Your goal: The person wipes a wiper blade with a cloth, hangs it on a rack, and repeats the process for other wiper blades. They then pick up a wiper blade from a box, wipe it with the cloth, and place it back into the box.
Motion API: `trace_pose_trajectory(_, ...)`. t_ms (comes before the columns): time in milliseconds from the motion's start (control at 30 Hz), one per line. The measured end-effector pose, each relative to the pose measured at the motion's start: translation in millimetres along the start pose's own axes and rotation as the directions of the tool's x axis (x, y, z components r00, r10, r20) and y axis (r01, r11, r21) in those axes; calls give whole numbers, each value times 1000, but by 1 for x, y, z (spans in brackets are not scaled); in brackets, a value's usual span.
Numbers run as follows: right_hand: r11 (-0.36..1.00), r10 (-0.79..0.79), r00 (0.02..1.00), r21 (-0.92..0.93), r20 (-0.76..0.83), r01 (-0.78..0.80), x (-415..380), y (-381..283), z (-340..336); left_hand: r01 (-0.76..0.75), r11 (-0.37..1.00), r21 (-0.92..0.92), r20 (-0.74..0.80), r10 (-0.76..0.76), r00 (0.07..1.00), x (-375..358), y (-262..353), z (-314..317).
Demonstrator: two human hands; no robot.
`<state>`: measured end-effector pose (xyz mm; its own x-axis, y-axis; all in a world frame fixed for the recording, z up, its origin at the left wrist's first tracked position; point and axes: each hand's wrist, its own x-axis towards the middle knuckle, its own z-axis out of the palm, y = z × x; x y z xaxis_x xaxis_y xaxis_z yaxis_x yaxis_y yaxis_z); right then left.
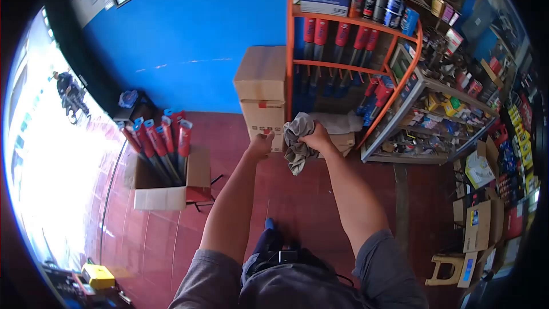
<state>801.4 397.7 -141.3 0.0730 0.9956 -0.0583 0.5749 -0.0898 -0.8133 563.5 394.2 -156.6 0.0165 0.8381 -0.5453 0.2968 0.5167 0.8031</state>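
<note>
A crumpled grey-brown cloth (297, 147) hangs in front of me, bunched up and held off the floor. My right hand (318, 139) is closed around its upper right side, and the folds hide part of the fingers. To the left of the cloth, apart from it, is my left hand (261, 145). It holds nothing that I can see, and its thumb stands away from the other fingers. Behind my left hand stand two stacked cardboard boxes (260, 83) against the blue wall.
An orange rack (290, 34) holds red-topped tubes and cans. Right of it is a cluttered glass cabinet (394, 103). At left, an open carton (160, 198) holds several red-and-grey tubes (166, 147). A beige stool (440, 270) stands at lower right on red floor tiles.
</note>
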Motion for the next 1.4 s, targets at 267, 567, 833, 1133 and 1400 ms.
trace_pose_trajectory(267,997,4,998,-82,58,1,-31,-48,80,-131,972,-197,-14,131,991,57,-123,-104)
trace_pose_trajectory(567,999,-16,997,-44,70,19,-34,-139,221,-98,984,148,-210,128,969,-6,-141,-266)
trace_pose_trajectory(833,999,-23,995,-23,92,26,-48,-193,344,-121,975,187,-227,163,960,35,-207,-399)
trace_pose_trajectory(1133,935,172,912,230,372,-271,-22,-215,417,-1,934,358,-399,154,904,81,-248,-462)
trace_pose_trajectory(1400,937,290,778,-2,557,-348,-4,-222,453,2,917,398,-352,151,924,99,-226,-505)
